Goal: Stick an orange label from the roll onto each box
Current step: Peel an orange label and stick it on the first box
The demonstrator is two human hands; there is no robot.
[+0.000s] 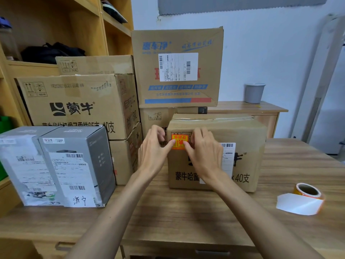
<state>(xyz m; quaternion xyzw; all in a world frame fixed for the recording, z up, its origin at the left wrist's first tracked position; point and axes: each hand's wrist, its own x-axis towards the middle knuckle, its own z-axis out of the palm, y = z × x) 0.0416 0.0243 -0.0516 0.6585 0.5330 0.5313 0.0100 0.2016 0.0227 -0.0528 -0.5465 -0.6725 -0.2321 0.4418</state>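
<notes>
A brown cardboard box (242, 131) stands on the wooden table (186, 217) in front of me. An orange label (179, 140) lies on the upper left corner of its front face. My left hand (155, 152) presses the label's left part with its thumb, fingers straight against the box. My right hand (203, 152) presses the label's right part the same way. The label roll (308, 191) lies on the table at the right, with a white strip of empty backing (298, 203) trailing from it.
Two grey boxes (61, 165) with white shipping labels stand at the left. Several brown cartons (78, 105) are stacked behind, one with blue print (177, 68) on top. A wooden shelf (56, 34) rises at the left, a grey cup (254, 92) sits on a cabinet behind.
</notes>
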